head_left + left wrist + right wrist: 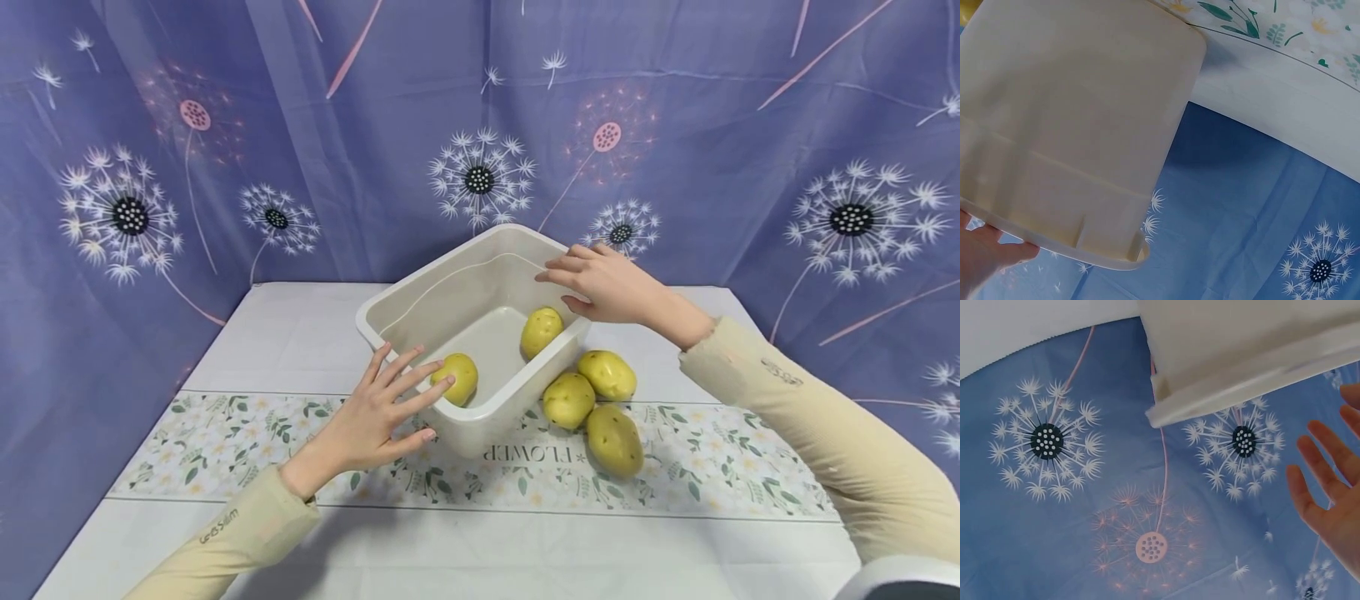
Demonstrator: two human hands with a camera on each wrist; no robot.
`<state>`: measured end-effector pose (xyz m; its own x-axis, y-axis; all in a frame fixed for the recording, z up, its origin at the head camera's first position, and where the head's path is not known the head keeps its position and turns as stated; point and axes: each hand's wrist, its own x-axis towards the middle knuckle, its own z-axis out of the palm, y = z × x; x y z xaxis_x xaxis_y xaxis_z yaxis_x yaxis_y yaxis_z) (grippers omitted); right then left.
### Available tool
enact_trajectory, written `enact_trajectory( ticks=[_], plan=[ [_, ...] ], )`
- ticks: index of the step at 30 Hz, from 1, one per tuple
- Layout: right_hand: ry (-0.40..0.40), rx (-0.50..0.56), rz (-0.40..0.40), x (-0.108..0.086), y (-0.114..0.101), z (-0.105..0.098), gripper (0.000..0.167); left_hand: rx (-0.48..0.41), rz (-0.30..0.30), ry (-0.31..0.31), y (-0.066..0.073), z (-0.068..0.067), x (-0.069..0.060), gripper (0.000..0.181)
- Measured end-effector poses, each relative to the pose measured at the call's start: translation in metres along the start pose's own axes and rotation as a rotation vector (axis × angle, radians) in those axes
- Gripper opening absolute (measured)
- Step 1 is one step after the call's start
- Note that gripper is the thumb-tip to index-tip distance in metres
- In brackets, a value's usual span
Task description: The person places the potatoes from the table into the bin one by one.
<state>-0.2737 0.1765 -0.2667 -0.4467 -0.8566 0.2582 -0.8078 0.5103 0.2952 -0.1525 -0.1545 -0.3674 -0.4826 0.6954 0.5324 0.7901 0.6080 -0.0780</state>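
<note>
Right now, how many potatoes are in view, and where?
5. In the bin: a near potato and a far potato. On the table, right of the bin: a back potato, a left potato and a front potato. The bin may hide others.

Potatoes (pixel 542 332) in bin (pixel 435 304), three potatoes (pixel 568 401) right

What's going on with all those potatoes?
Someone's left hand is at the near left edge of a pale tub, fingers spread, and the right hand is over its right side. Two potatoes are inside. Three more potatoes sit close together on the table, just right of it.
</note>
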Motion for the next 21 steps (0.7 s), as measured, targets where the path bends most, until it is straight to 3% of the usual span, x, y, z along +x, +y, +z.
enact_trajectory(
  ticks=[14, 17, 21],
  plan=[
    [0.160, 0.000, -0.013, -0.068, -0.028, -0.005, 0.038, 0.006, 0.010, 0.005, 0.001, 0.002, 0.000, 0.057],
    [0.171, -0.001, -0.012, -0.079, -0.034, -0.005, 0.036, 0.005, 0.008, 0.009, 0.001, 0.002, 0.000, 0.057],
    [0.163, -0.019, -0.001, -0.093, -0.043, -0.002, 0.046, 0.007, 0.004, 0.015, 0.000, 0.003, 0.000, 0.056]
  ],
)
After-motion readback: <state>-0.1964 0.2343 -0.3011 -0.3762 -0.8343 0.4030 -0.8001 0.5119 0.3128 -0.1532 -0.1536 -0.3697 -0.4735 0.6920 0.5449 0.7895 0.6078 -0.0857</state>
